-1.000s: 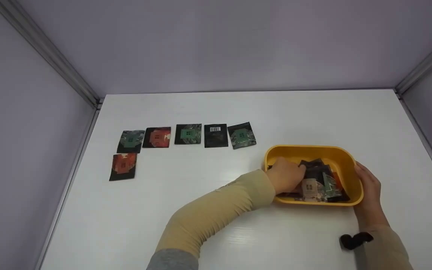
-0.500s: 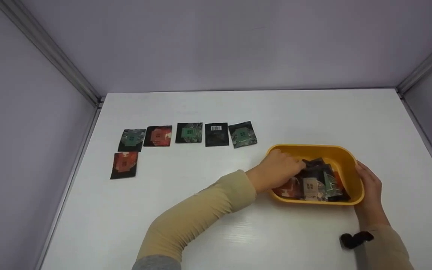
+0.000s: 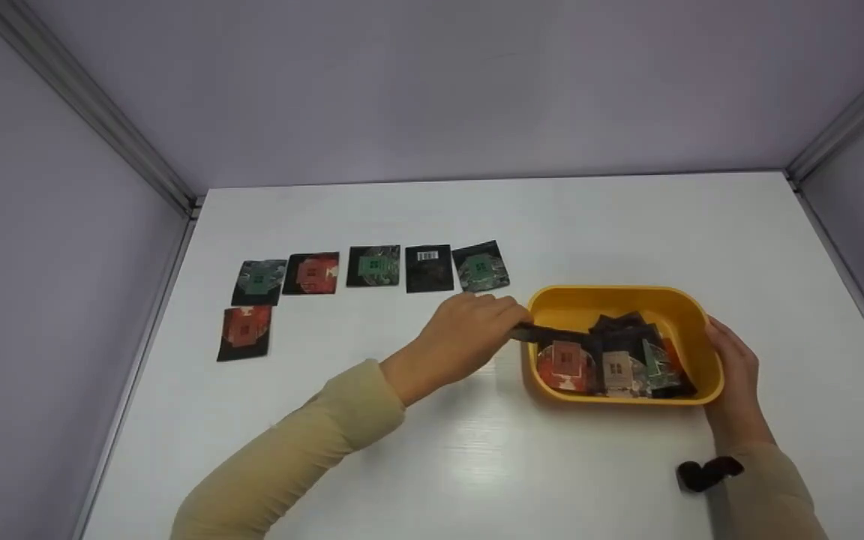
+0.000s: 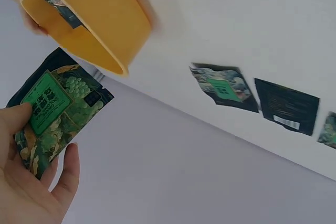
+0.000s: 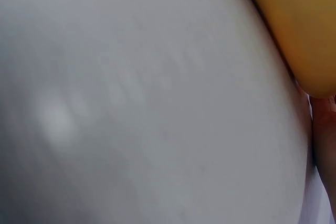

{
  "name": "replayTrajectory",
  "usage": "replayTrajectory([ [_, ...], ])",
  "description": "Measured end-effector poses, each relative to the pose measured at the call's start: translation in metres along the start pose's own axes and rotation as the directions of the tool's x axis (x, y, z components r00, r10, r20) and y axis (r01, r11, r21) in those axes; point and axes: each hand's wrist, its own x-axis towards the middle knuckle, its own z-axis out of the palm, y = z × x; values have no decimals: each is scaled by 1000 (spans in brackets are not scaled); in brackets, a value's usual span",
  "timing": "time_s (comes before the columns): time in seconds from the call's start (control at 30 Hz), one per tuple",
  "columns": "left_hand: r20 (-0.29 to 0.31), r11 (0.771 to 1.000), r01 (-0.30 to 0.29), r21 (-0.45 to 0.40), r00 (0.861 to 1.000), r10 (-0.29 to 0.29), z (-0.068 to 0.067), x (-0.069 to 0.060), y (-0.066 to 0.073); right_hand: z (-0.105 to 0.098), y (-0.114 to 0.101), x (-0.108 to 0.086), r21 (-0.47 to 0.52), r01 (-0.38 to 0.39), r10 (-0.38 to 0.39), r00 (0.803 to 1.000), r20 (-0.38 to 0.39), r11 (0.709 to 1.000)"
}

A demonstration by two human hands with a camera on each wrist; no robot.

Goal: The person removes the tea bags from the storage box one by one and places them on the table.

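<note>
My left hand (image 3: 469, 334) pinches a dark sachet (image 4: 65, 98) with a green label and a grape picture, just left of the yellow bin (image 3: 612, 291). In the head view that sachet is seen nearly edge-on. The bin holds several more sachets, among them a red one (image 3: 567, 365) and a beige-labelled one (image 3: 619, 373). At the bin's right end, my right hand (image 3: 736, 371) rests against the outer wall with its fingers along the side. Its thumb is hidden in the head view. Only a sliver of that hand shows in the right wrist view.
A row of sachets lies at the back left of the white table (image 3: 432, 450), including a black one (image 3: 429, 268) with its barcode up. One red sachet (image 3: 244, 332) lies below the row's left end. Walls stand behind and at both sides.
My left hand has come out of the bin and moved left, bringing a sachet with it. The red sachet in the bin is now uncovered. The right hand has stayed at the bin's side.
</note>
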Motion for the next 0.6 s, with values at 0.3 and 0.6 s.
replayTrajectory([
  [0.3, -93, 994, 99, 41, 991, -95, -15, -55, -37, 1, -2, -1, 61, 9, -10, 1000, 15, 998],
  [0.6, -53, 965, 262, 7, 964, -262, -32, -111, -79, -1, -3, -1, 30, -23, 23, 1000, 8, 999],
])
